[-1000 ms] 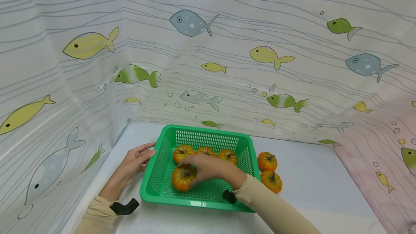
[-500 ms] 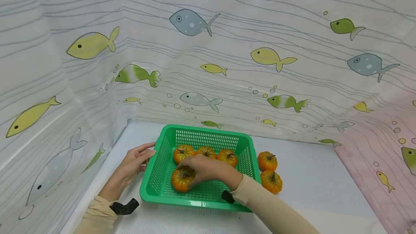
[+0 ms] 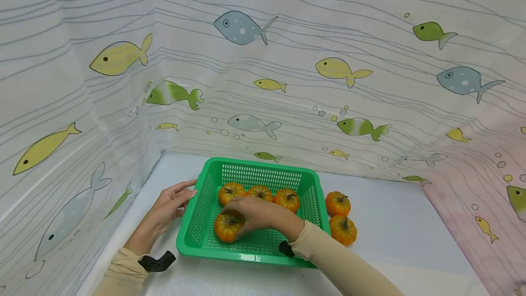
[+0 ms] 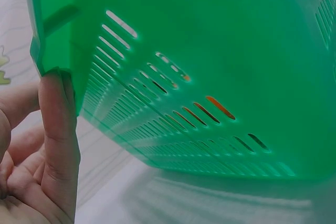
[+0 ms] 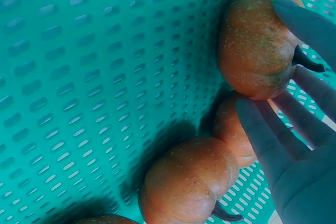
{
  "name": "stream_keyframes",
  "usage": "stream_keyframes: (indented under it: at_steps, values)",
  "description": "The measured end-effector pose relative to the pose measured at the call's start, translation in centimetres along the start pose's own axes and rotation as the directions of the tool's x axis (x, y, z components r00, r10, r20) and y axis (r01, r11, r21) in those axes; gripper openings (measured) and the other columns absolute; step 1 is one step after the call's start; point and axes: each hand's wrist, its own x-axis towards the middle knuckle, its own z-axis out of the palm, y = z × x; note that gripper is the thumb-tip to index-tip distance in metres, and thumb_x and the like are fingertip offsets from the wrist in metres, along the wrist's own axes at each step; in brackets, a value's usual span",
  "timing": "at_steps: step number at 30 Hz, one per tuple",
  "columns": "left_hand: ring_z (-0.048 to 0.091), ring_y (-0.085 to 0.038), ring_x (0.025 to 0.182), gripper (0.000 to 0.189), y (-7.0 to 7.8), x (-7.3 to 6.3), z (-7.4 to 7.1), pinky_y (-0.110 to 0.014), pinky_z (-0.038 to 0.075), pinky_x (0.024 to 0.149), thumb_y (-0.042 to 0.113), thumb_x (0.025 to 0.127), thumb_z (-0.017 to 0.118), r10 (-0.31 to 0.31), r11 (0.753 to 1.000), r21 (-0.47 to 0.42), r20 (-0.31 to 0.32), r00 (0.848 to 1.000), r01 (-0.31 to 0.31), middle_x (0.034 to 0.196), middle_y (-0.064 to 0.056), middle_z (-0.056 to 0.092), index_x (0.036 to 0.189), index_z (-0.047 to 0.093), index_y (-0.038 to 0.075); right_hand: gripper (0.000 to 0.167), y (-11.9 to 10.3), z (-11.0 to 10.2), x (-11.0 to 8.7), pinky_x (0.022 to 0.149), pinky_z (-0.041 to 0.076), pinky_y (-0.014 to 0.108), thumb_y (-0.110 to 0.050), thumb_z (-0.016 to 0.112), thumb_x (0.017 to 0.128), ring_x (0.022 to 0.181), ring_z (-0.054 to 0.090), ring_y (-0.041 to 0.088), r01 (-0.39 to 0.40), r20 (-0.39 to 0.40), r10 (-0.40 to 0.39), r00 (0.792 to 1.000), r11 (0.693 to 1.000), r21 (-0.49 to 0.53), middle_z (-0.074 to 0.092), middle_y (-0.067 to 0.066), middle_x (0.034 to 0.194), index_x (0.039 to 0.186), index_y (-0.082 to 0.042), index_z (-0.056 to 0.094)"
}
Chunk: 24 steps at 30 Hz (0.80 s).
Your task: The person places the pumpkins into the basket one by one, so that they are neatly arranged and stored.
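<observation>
Inside a green plastic basket [image 3: 250, 256], my right hand [image 3: 259, 216] grips a small orange-and-green pumpkin [image 3: 227, 228] near the left front corner. In the right wrist view, thumb and fingers [image 5: 299, 19] reach around this pumpkin [image 5: 257, 40], its dark stem poking out between them. Behind it, three more pumpkins [image 3: 260, 192] form a row along the basket's far side. My left hand [image 3: 166, 204] is at the basket's left rim. Seen from the left wrist, one straight finger [image 4: 58, 119] touches the rim from below, the others lying loosely bent outside.
Two pumpkins [image 3: 343, 230] sit on the white table [image 3: 394, 223], just outside the basket's right wall. A fish-patterned curtain [image 3: 296, 95] encloses the table at the back and sides. A black wrist camera mount [image 3: 157, 261] is strapped to the left sleeve.
My right hand has shifted slightly left, and the pumpkin in its grip has moved with it toward the basket's left wall. The left hand and the basket stay put.
</observation>
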Motion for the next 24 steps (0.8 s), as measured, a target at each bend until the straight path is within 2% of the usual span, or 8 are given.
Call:
stream_keyframes:
  at_steps: [24]
  values:
    - [0.059, -0.001, 0.064, 0.061, -0.6, 0.35, -0.23, -0.022, 0.058, 0.056, 0.024, 0.105, 0.063, 0.0, 1.0, 0.014, -0.009, 1.0, 0.0, 0.087, 0.012, 0.071, 0.155, 0.038, -0.002, 0.065, 0.25, -0.29, -0.39, 0.107, 0.049, 0.022, -0.036, 0.089, 0.083, 0.126, 0.061, 0.01, -0.021, -0.026, 0.021, 0.999, 1.0, 0.001, 0.064, -0.003, 0.141, 0.139, -0.016, 0.063]
